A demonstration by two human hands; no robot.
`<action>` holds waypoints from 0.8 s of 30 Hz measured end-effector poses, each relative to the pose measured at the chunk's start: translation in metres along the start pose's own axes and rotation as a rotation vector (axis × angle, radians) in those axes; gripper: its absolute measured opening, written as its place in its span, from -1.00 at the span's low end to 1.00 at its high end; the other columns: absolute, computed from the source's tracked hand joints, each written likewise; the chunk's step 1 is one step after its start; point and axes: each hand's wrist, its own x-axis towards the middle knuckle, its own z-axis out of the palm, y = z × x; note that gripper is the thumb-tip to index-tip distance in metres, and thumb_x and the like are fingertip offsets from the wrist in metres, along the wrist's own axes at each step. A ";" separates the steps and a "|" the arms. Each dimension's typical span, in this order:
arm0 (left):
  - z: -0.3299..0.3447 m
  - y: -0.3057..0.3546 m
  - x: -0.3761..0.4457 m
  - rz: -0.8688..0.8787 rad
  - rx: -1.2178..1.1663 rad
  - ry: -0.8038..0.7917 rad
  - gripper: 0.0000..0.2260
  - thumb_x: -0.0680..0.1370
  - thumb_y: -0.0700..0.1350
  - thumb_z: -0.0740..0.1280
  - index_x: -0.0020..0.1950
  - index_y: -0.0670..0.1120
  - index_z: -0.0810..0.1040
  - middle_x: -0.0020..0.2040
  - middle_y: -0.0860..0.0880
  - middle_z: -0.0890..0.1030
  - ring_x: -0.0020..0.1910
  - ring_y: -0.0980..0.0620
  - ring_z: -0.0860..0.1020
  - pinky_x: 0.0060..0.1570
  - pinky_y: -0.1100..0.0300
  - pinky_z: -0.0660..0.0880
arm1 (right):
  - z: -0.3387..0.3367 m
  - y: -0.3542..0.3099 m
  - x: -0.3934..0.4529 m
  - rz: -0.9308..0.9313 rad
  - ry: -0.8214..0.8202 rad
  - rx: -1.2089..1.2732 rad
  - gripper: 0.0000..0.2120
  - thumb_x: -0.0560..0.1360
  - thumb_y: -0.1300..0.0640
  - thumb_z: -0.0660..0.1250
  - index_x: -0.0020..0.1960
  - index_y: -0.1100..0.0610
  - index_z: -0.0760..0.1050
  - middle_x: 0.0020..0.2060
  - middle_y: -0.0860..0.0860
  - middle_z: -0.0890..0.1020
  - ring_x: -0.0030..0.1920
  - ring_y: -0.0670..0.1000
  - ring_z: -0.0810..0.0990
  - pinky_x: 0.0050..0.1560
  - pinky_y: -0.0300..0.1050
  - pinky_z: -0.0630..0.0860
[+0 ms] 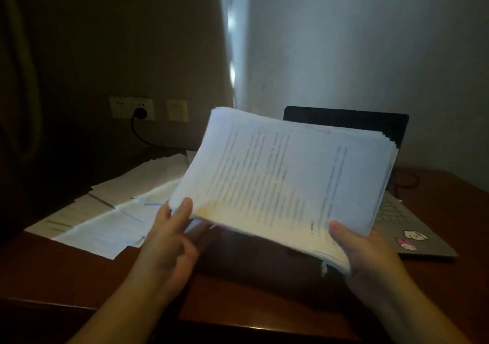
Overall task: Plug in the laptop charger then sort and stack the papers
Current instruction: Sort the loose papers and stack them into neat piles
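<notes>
A thick stack of printed papers [285,179] is held up above the desk, tilted toward me. My right hand [362,251] grips its near right corner, thumb on top and fingers underneath. My left hand [172,235] is at the near left corner, its thumb against the stack's edge and its fingers below. More loose sheets [111,206] lie spread on the desk to the left. The open laptop [412,227] stands behind the stack, mostly hidden by it. A black plug [140,113] sits in the wall socket, and its cable [143,137] drops toward the desk.
The dark wooden desk [264,290] has its near edge just below my forearms. A second wall plate [176,110] is right of the socket. A thin cable [407,182] loops on the desk beside the laptop. A pale curtain [344,52] hangs behind.
</notes>
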 end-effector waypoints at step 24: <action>0.052 0.074 0.007 0.357 0.796 -0.209 -0.75 0.56 -0.27 0.36 0.06 0.08 0.50 -0.02 0.01 0.67 -0.01 -0.04 0.66 0.06 -0.11 0.60 | 0.055 -0.036 0.016 -0.321 -0.293 -0.327 -0.79 0.55 0.22 0.34 0.10 -0.05 0.55 -0.09 -0.11 0.71 -0.05 -0.01 0.71 -0.19 -0.03 0.65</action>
